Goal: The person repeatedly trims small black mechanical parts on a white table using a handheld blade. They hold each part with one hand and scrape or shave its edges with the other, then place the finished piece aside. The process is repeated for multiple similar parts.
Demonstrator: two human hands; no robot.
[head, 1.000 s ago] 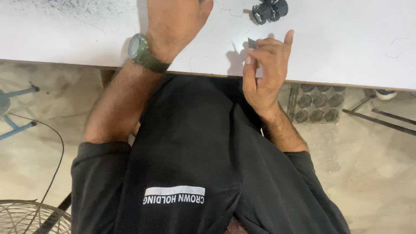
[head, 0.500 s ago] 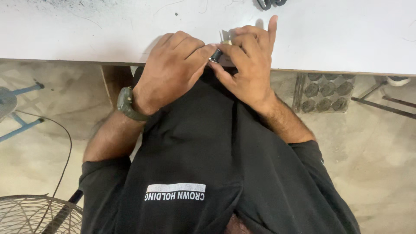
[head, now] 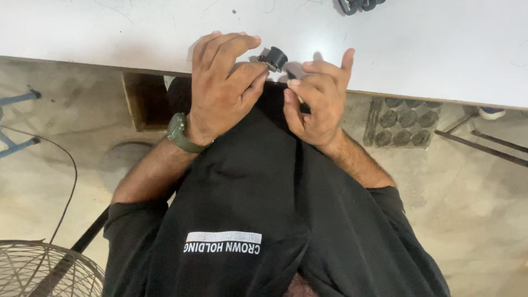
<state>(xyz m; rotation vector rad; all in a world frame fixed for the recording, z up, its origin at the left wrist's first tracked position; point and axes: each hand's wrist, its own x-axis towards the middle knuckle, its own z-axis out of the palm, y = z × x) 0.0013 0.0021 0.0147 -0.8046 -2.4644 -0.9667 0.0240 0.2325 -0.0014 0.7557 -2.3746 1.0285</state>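
Left hand (head: 223, 88) pinches a small black round plastic part (head: 274, 57) at the white table's (head: 110, 33) edge; right hand (head: 316, 96), fingers loosely curled and holding nothing I can see, sits just beside it, looking mid-assembly.

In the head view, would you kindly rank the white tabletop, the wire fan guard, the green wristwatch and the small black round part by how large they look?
1. white tabletop, by far the largest
2. wire fan guard, cut off by the frame
3. green wristwatch
4. small black round part, pinched in the left hand; it looks only slightly smaller than the watch.
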